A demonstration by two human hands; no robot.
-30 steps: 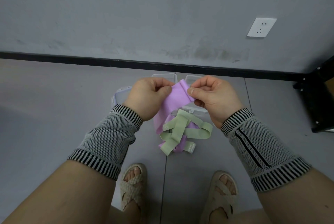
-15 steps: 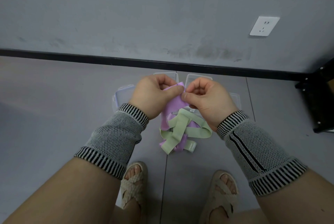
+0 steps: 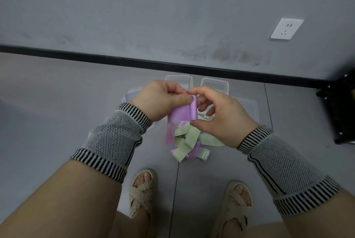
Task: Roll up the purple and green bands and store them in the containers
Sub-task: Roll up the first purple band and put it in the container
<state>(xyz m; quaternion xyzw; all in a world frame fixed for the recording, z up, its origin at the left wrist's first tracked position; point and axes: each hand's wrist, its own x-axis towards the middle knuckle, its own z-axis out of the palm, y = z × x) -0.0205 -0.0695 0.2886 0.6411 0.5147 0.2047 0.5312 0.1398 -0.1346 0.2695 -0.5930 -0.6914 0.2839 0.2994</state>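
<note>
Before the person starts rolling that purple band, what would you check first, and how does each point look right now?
1. Purple band held at its top end: ok, the left hand pinches it with thumb and fingers.
2. Right hand ready to help: ok, at the band's edge; its grip cannot be told.
3. Band hanging free of the green bands: not ok, its lower end runs into the tangled pile on the floor.
4. Roll started: not ok, the band looks flat.
5. Containers open and near: ok, clear tubs sit just beyond the hands.
6. Containers empty: cannot tell, hands hide part of them.
</note>
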